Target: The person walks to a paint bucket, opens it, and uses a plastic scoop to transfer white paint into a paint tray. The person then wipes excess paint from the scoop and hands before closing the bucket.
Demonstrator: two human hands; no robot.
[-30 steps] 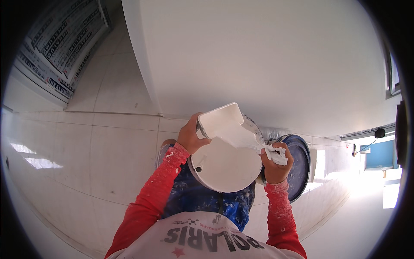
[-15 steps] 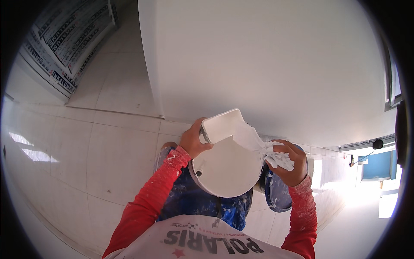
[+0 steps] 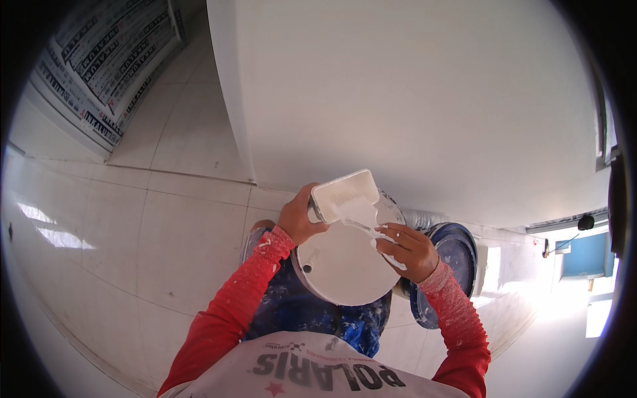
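A floor (image 3: 133, 225) of large pale glossy tiles is seen on the left, with a stack of printed sacks (image 3: 106, 73) laid at the upper left. A wide white wall (image 3: 424, 99) is met by the floor beyond a vertical corner edge, and a bright opening with a blue panel (image 3: 584, 255) is seen at the far right.

A white rectangular tray (image 3: 345, 194), smeared with white paste, is gripped at its near left edge by the left hand (image 3: 300, 217), whose fingers are clenched around it. The tray is held tilted just above a round white bucket (image 3: 342, 268), which is pressed against the person's paint-spattered blue trousers (image 3: 292, 308). To the right, a paste-covered scraper (image 3: 371, 232) is grasped in the right hand (image 3: 410, 251), its blade laid against the tray's inner face. The right hand is held just above the bucket's right rim.

A blue bucket (image 3: 458, 255) is set on the floor just beyond the right hand, partly hidden by that hand and its red sleeve (image 3: 458, 318).
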